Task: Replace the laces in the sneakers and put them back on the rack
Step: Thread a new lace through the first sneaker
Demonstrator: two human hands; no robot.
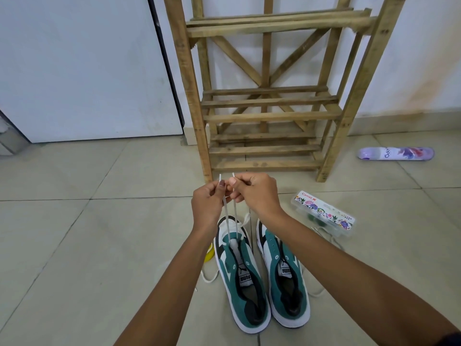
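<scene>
Above the left sneaker (pixel 239 273), the left hand (pixel 208 203) and right hand (pixel 257 193) each pinch one end of its white lace (pixel 230 221).

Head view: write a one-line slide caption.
Left hand and right hand pinch both ends of a white lace threaded through the left teal sneaker, before the wooden rack.

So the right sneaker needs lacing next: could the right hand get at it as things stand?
Probably yes, once freed. The right hand pinches a white lace end above the shoes; the right sneaker lies directly beneath its forearm, uncovered.
</scene>
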